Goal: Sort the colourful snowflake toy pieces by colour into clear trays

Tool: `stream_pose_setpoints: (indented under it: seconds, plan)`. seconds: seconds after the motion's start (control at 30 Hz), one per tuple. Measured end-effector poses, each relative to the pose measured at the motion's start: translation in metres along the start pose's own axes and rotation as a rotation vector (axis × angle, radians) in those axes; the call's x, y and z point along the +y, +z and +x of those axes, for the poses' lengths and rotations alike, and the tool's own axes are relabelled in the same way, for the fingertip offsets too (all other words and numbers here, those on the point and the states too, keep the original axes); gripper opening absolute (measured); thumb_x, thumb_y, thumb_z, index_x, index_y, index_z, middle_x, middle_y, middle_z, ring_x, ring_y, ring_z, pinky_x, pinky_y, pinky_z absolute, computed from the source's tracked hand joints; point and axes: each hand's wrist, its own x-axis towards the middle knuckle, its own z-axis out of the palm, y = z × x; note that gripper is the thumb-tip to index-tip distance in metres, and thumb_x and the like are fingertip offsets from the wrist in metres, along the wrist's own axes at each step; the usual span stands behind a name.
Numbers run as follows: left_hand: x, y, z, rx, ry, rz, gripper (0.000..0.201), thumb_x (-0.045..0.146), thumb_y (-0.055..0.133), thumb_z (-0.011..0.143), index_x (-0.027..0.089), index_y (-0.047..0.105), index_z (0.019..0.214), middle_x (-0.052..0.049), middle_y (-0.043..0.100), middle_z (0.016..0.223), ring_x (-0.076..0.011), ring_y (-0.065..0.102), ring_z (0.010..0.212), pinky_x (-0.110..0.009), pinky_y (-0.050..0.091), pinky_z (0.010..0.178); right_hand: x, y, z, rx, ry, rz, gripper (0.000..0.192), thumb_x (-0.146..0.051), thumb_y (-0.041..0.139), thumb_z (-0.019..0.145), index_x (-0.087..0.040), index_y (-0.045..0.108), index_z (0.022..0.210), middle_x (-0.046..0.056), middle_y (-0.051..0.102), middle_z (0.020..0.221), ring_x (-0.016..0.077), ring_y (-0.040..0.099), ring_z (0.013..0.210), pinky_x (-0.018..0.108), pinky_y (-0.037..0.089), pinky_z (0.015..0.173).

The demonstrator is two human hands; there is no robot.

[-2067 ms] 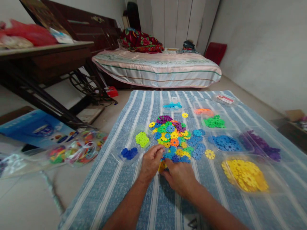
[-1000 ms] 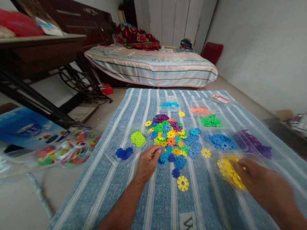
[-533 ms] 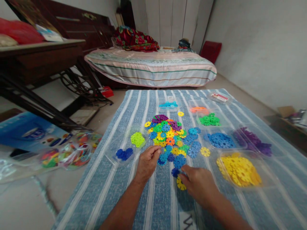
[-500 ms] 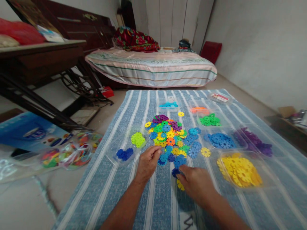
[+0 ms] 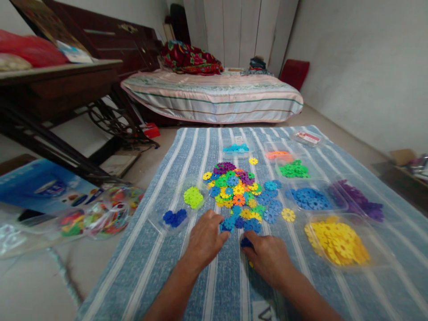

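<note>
A mixed pile of coloured snowflake discs point(image 5: 239, 189) lies in the middle of the striped cloth. At its near left edge is my left hand point(image 5: 204, 238), thumb and forefinger apart beside some blue discs point(image 5: 229, 224), with nothing seen in it. My right hand point(image 5: 269, 256) pinches a dark blue snowflake disc point(image 5: 246, 242) just in front of the pile. Under that hand, a yellow disc point(image 5: 251, 264) is mostly hidden. To the left, a clear tray point(image 5: 160, 231) holds dark blue discs point(image 5: 174, 218) and lime green discs point(image 5: 193, 197).
Clear trays on the right hold yellow discs point(image 5: 337, 240), blue discs point(image 5: 308, 198), purple discs point(image 5: 359, 200) and green discs point(image 5: 294, 169). Farther back are orange discs point(image 5: 279, 154) and light blue discs point(image 5: 236, 147). A loose yellow disc point(image 5: 288, 215) lies right of the pile.
My left hand has moved slightly nearer to me, and its thumb and forefinger have parted. My right hand keeps hold of the dark blue disc and now covers more of the yellow one.
</note>
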Motion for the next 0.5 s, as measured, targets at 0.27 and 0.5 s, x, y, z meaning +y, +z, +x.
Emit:
stream_pose_setpoints:
  seconds: [0.27, 0.5]
  plan:
    - [0.003, 0.005, 0.0, -0.025, 0.026, 0.038, 0.017, 0.023, 0.06, 0.074, 0.02, 0.061, 0.09, -0.006, 0.057, 0.092, -0.0222, 0.055, 0.091, -0.032, 0.042, 0.079, 0.003, 0.005, 0.0, 0.042, 0.003, 0.055, 0.017, -0.026, 0.051, 0.083, -0.023, 0.062, 0.095, 0.005, 0.072, 0.079, 0.0208, 0.067, 0.072, 0.025, 0.029, 0.055]
    - [0.009, 0.002, -0.002, -0.056, 0.036, 0.029, 0.016, 0.017, 0.057, 0.073, 0.02, 0.062, 0.088, -0.006, 0.057, 0.092, -0.0215, 0.055, 0.092, -0.032, 0.042, 0.082, 0.014, 0.014, 0.003, 0.077, -0.003, 0.316, 0.011, -0.026, 0.054, 0.081, -0.023, 0.063, 0.087, -0.002, 0.069, 0.072, 0.0135, 0.062, 0.067, 0.021, 0.033, 0.058]
